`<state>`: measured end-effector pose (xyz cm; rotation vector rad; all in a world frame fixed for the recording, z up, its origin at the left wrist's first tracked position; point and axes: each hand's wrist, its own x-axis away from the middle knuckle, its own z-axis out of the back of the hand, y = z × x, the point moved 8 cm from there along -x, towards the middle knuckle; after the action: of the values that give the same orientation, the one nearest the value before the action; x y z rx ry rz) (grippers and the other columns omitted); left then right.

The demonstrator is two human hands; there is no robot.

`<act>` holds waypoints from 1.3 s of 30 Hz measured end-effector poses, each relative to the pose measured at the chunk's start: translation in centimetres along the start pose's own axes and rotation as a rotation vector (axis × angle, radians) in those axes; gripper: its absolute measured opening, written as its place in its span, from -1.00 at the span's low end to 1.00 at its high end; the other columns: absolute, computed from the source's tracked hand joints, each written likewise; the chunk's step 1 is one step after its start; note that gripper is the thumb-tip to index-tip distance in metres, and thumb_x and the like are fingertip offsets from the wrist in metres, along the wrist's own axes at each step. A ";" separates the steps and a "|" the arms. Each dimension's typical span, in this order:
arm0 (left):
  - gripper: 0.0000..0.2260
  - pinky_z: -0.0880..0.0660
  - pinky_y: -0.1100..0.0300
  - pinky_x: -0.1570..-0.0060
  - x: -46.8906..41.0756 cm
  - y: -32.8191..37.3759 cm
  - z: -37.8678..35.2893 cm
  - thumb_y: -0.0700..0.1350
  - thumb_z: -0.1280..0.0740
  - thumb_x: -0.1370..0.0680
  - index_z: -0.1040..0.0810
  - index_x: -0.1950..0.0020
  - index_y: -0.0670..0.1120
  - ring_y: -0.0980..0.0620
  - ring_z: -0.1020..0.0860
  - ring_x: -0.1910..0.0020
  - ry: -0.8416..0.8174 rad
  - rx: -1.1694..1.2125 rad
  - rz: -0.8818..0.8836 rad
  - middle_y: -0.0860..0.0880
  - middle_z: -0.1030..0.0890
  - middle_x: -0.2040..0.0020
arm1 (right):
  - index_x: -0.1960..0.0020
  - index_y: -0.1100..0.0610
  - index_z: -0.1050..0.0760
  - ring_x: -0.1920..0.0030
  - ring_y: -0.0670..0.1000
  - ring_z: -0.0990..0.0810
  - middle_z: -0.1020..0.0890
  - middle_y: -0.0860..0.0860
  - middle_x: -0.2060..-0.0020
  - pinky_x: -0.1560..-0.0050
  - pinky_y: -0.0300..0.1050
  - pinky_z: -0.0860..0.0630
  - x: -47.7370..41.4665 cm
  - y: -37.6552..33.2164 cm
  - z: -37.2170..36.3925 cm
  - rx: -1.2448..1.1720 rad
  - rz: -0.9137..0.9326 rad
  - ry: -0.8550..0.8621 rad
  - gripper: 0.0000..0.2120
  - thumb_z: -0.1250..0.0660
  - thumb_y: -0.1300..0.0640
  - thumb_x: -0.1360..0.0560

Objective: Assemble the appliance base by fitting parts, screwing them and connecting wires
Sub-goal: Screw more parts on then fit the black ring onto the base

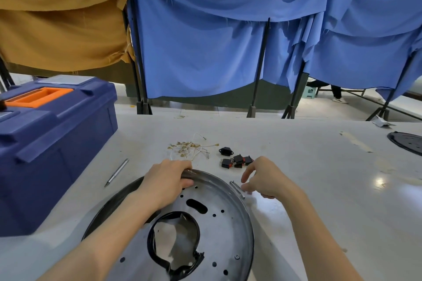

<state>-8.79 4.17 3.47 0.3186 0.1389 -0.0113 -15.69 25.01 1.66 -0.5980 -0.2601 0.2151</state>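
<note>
Left hand grips the far rim of the base plate on the desk. Right hand, fingers half-curled, hovers at loose screws beside the rim; pinch not discernible. Risk: nudged screws roll under plate.

— What's on the desk?
— At the left, a blue toolbox, with a thin metal pen just to its right.
— And in the middle?
— Near, a round holed plate, partly over a black ring. Screws lie just beside its right rim. Farther off are wires with brass ends, a black socket and a cluster of switches.
— Far right?
— A black disc, cut off by the edge, and a strip of tape near it.
</note>
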 end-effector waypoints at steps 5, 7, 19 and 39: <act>-0.94 -0.34 0.14 0.13 0.0 0.2 0.1 0.01 -0.31 -0.58 -0.49 -0.01 0.06 -0.08 -0.53 -0.01 0.007 0.004 -0.010 0.03 -0.56 0.09 | 0.00 0.20 -0.56 0.29 0.10 -0.54 -0.58 0.05 0.23 0.19 -0.14 -0.48 -1.7 -1.1 -0.6 0.166 -0.016 0.130 -0.84 -0.30 0.30 -0.44; -0.92 -0.30 0.15 0.13 0.1 0.2 0.1 0.01 -0.31 -0.58 -0.50 -0.04 0.05 -0.07 -0.52 -0.03 0.014 0.006 -0.013 0.02 -0.59 0.06 | -0.04 0.22 -0.52 0.21 0.12 -0.53 -0.57 0.08 0.16 0.12 -0.12 -0.49 -2.2 -0.9 -1.0 0.201 -0.032 0.129 -0.81 -0.28 0.30 -0.43; -0.89 -0.28 0.15 0.09 0.2 0.3 0.3 0.00 -0.29 -0.59 -0.51 -0.09 0.04 -0.08 -0.52 -0.07 0.012 -0.001 0.013 0.00 -0.62 -0.03 | 0.29 0.13 -0.28 0.33 0.08 -0.46 -0.44 0.03 0.40 0.32 -0.19 -0.34 -1.7 -1.6 -1.7 0.263 0.003 0.009 -0.80 -0.21 0.31 -0.46; -0.83 -0.52 0.31 0.21 1.5 3.2 5.1 -0.15 -0.48 -0.47 -0.63 0.29 0.07 0.17 -0.59 0.32 0.248 0.513 -0.060 0.12 -0.64 0.35 | 0.09 0.13 -0.67 0.60 -0.05 -0.33 -0.69 -0.02 0.25 0.56 -0.22 -0.33 3.7 -7.1 2.2 -0.210 0.360 0.065 -0.85 -0.42 0.04 -0.50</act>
<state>-6.49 5.69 9.03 0.8285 0.3938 -0.0678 -11.96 21.40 8.17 -0.8580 -0.1100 0.5188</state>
